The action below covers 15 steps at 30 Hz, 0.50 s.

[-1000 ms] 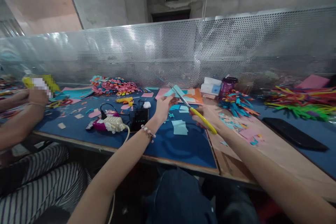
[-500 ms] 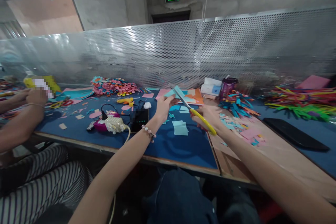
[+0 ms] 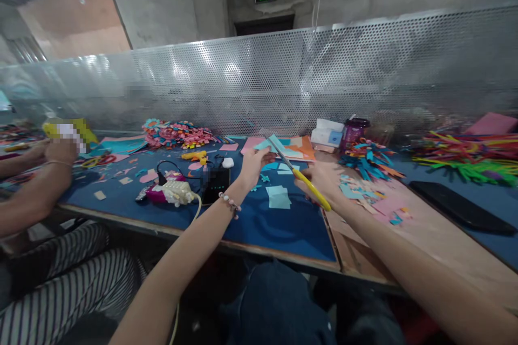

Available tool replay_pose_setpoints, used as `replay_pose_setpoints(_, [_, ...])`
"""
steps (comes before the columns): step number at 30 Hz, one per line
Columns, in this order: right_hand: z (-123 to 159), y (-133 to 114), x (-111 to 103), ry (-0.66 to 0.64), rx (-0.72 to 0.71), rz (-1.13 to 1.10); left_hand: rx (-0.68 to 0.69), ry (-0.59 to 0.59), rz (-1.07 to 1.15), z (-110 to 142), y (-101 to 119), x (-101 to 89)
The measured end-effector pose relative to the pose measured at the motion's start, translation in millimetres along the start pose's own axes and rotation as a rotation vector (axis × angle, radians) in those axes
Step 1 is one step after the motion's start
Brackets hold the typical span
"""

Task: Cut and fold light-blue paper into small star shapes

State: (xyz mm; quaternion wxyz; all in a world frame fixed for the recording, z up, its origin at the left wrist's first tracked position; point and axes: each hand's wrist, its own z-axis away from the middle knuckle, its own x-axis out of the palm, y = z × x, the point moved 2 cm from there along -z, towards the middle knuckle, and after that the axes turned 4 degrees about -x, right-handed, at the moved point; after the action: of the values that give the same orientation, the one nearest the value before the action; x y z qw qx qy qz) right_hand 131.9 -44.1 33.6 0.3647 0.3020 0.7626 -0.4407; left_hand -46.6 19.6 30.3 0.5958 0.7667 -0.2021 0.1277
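My left hand (image 3: 254, 166) pinches a light blue sheet (image 3: 264, 144), foam or paper, above the table. Yellow-handled scissors (image 3: 311, 187) are gripped by my right hand (image 3: 321, 179), and their blades point up and left at the sheet's right side. Whether the blades are parted I cannot make out. Below the hands lie light blue square pieces (image 3: 279, 197) on the blue tabletop, with small blue scraps (image 3: 265, 178) beside them. Pink and orange sheets (image 3: 304, 143) lie behind my hands.
To the left are a power strip (image 3: 172, 192), a dark device (image 3: 216, 186) and a yellow glue gun (image 3: 195, 157). A heap of colourful pieces (image 3: 178, 133) sits behind them. Rightward lie a black phone-like slab (image 3: 461, 207) and colourful strips (image 3: 473, 156). A co-worker's hand (image 3: 60, 153) works at far left.
Both hands stay nearly in place, with the scissors still at the light blue sheet. The scissors' yellow handles have shifted very slightly. The whole view has drifted a little.
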Motion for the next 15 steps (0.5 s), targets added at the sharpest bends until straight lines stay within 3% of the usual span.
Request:
replay_pose_setpoints(7, [-5, -4, -7, 0.032, 0.120, 0.144, 0.037, 0.112, 0.043, -10, 4, -20.7])
replay_pose_setpoints(12, [-23, 34, -6, 0.097, 0.173, 0.376, 0.005, 0.231, 0.031, -19, 3, -38.6])
replay_pose_setpoints(15, [-34, 58, 2, 0.023, 0.117, 0.443, -0.011, 0.257, -0.043, -20, 0, -42.5])
